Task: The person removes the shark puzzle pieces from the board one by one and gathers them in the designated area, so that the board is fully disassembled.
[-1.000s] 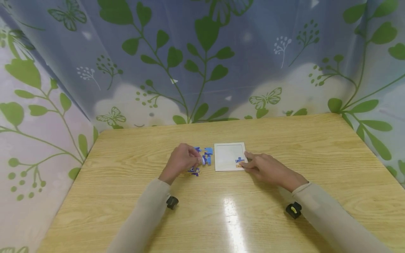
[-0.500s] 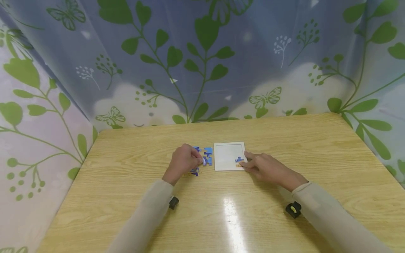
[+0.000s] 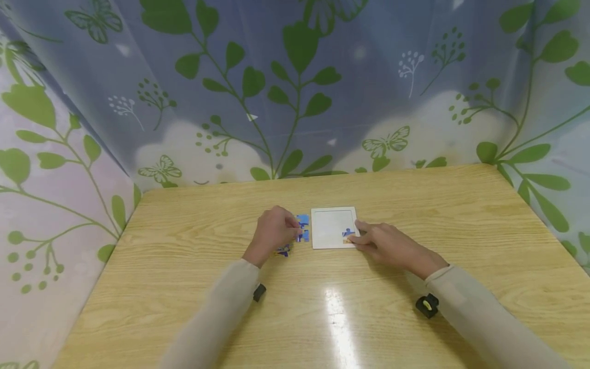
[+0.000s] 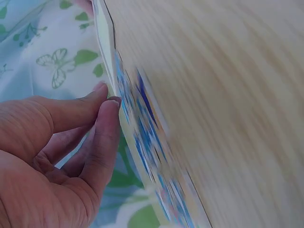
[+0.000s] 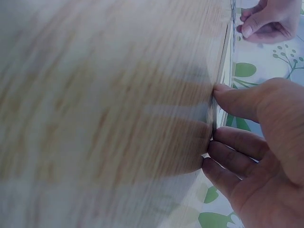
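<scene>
My left hand [image 3: 275, 231] is over the loose jigsaw pieces [image 3: 302, 221], thumb and forefinger tips almost together. In the left wrist view, the left fingertips [image 4: 110, 100] are right at the row of blue pieces [image 4: 142, 118]; I cannot tell whether a piece is between them. My right hand [image 3: 384, 245] holds the right edge of a white square puzzle tray [image 3: 331, 245], one fingertip overlapping a blue and orange jigsaw piece [image 3: 346, 232] in its lower right corner. The right wrist view shows my right thumb and fingers [image 5: 235, 156] along the tray's side.
More blue pieces [image 3: 283, 250] lie just below my left hand, partly covered by it. The wooden table [image 3: 295, 318] reaches back to a leaf-and-butterfly curtain [image 3: 258, 102]. Black camera mounts [image 3: 427, 305] are worn at both wrists.
My left hand has moved slightly right across the pieces, toward the tray, and now covers the middle ones. The right hand and tray have stayed in place.
</scene>
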Tool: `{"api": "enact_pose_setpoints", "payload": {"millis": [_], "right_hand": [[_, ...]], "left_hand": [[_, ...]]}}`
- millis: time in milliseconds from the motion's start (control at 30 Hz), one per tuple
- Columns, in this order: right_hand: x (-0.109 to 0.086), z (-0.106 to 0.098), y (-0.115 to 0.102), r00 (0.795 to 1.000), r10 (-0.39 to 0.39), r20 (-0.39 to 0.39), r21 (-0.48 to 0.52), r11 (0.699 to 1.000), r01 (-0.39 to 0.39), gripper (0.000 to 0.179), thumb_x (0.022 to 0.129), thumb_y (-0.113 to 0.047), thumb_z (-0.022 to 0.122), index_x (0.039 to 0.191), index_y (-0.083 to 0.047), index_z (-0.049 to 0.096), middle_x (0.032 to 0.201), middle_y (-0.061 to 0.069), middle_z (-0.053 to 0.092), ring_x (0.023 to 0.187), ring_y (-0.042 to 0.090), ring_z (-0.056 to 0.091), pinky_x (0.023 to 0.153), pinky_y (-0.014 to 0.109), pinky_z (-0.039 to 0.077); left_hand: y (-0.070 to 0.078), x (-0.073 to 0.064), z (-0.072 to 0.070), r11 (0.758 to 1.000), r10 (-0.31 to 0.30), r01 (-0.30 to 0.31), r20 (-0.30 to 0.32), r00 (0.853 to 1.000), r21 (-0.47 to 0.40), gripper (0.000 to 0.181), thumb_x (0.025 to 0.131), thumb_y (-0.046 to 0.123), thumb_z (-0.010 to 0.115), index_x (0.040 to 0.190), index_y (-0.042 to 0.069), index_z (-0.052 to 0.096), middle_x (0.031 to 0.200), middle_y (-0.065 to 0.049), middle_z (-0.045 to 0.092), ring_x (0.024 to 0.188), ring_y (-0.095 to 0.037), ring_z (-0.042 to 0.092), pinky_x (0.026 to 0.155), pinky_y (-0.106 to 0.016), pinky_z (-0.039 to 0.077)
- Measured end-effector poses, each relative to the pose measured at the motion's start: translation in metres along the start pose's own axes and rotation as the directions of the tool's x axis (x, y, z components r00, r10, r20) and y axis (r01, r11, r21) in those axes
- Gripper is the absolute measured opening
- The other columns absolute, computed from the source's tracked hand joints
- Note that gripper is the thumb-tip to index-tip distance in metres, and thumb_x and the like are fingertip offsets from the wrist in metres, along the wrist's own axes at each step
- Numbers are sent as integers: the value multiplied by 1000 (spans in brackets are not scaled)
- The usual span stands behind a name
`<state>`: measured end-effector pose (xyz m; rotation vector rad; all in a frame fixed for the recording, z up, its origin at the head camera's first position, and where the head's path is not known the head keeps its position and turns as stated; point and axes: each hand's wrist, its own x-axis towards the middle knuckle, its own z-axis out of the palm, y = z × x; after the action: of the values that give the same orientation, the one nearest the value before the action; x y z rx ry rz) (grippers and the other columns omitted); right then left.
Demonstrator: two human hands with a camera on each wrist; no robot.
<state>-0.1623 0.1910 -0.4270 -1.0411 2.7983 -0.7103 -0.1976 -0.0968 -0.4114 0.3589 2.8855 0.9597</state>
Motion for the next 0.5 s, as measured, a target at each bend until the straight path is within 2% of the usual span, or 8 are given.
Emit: {"api": "enact_pose_setpoints", "payload": {"millis": [200,500], "right_hand": [[1,0,0,999,-38,-35,-19,999,38,25,96,-4,68,121,3,70,135,38,52,117,49,59,91,51,54],[0,0,1,999,-35,-38,-3,999,35,26,96,-3,68,121,2,70,136,38,51,117,49,59,92,51,54]], "left_hand": [[22,11,19,997,57,-55,44,997,-47,7,82,11,85,83,6,79,82,-2,75,78,-17,69,73,-32,55],[51,21,50,995,38,-24,132,991,-102,7,83,13,85,86,8,80,86,0,77,82,-15,70,75,-28,55]]}}
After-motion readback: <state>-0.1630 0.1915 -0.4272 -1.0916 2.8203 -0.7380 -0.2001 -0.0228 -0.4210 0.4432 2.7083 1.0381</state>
